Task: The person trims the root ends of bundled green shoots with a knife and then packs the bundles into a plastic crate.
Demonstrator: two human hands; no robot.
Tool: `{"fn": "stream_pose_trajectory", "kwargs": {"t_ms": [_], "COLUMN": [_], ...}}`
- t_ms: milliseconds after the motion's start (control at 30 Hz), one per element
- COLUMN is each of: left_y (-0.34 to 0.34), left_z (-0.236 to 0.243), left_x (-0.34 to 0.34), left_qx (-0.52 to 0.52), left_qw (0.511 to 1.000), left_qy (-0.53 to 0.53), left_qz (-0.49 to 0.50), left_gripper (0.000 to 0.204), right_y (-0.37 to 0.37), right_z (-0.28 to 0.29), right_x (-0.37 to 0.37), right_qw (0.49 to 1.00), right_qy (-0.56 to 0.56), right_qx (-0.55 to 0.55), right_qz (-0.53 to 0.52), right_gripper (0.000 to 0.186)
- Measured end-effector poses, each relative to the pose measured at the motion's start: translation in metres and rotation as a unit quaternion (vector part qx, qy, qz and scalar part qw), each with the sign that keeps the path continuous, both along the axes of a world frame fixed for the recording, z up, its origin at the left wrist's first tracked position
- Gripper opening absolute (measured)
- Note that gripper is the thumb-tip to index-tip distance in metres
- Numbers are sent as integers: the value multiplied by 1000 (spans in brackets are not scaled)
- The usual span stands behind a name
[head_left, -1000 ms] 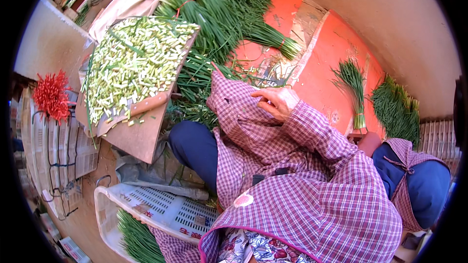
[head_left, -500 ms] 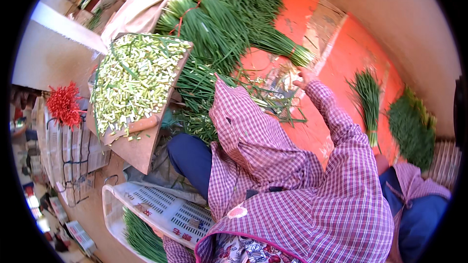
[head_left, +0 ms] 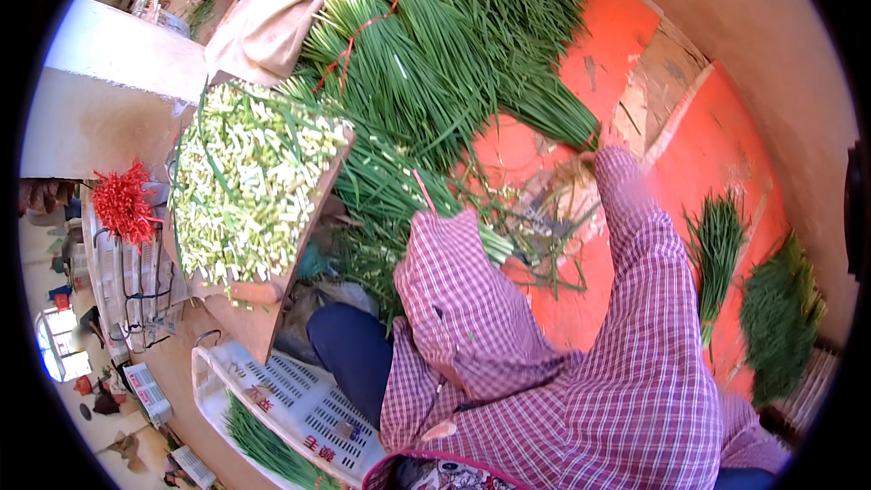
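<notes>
My right hand [head_left: 610, 136], at the end of a checked sleeve, is closed around the near end of a bundle of garlic chives [head_left: 553, 113]; its fingers are partly hidden. Behind and left of that bundle lie larger chive bundles [head_left: 386, 54] with pale stems and red ties. My left hand does not show; checked cloth [head_left: 463, 299] fills the space above my left knee. Loose chives [head_left: 390, 168] lie beyond this cloth. Some pale stem ends and a small brownish thing stick out beside it, too little seen to name.
At left a board [head_left: 299, 245] bears a heap of cut chive stems [head_left: 254, 172] and a wooden handle [head_left: 254, 292]. A red tuft of ties [head_left: 125, 201] hangs beyond. A white basket [head_left: 299, 395] holds chives. Further bunches [head_left: 717, 249] lie right on the orange floor covering [head_left: 653, 281].
My right hand has moved right and slightly up onto the chive bundle's end. The view has shifted. A checked sleeve beside the basket at the lower edge has gone from sight.
</notes>
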State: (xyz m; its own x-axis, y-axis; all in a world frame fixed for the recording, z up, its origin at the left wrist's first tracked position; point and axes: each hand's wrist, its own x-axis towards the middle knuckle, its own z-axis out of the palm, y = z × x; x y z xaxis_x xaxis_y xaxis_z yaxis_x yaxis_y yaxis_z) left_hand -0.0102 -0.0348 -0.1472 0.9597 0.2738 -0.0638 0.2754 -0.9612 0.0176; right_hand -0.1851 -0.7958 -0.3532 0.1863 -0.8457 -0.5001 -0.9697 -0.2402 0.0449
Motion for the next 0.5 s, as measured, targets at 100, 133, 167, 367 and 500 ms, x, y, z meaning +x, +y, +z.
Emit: {"fn": "stream_pose_trajectory", "kwargs": {"t_ms": [100,133,167,367,500], "left_y": [-5,-6,-6,-2,-4], "left_z": [5,5,5,8,9], "left_x": [-6,-8,-12,-25,-27], "left_qx": [15,21,22,32,28], "left_qw": [997,996,994,985,980], "left_qy": [47,57,69,108,119], "left_qz": [51,66,80,133,155], "left_gripper": [90,90,90,91,91], "right_y": [-17,-19,-20,-34,-25], "right_z": [-25,-28,-28,26,57], "right_x": [5,11,14,74,171], "right_qw": [1000,1000,999,994,945], "right_qy": [21,28,38,33,-298], "right_qx": [-15,-8,-2,67,32], "right_qz": [16,11,4,79,132], "right_gripper": [116,117,118,94,94]}}
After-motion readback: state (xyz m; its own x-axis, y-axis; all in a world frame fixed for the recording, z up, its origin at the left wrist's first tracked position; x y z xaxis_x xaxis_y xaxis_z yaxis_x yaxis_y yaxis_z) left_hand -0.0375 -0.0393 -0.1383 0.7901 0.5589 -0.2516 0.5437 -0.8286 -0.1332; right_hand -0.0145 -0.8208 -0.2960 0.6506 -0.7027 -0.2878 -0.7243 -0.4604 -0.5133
